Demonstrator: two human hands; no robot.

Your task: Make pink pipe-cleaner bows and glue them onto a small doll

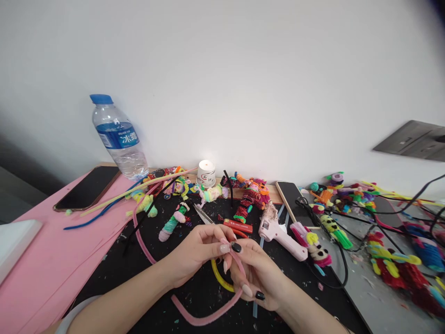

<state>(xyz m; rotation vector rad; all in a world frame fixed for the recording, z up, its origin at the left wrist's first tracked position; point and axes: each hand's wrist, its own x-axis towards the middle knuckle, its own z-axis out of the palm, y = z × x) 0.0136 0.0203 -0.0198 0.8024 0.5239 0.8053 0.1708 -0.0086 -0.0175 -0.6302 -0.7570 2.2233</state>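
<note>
A pink pipe cleaner point(205, 320) runs up between my fingers, its loose end curving down to the left over the black mat. My left hand point(198, 253) pinches its upper part between thumb and fingertips. Close against it, my right hand point(257, 271) grips the same pipe cleaner, thumb and fingers closed on it. Just below and behind the hands lies a yellow pipe cleaner point(222, 278), partly hidden. Beyond the fingers are scissors point(203, 214) and a red box cutter or strip with printing point(238, 226). A pale pink glue gun point(283, 236) rests to the right.
A water bottle point(120, 139) and a dark phone point(88, 188) stand at the left on pink board point(38, 260). A paper cup point(206, 174) is by the wall. Several pipe-cleaner figures point(250, 199) line the back. Black cables point(342, 273) and a second phone point(290, 197) lie right.
</note>
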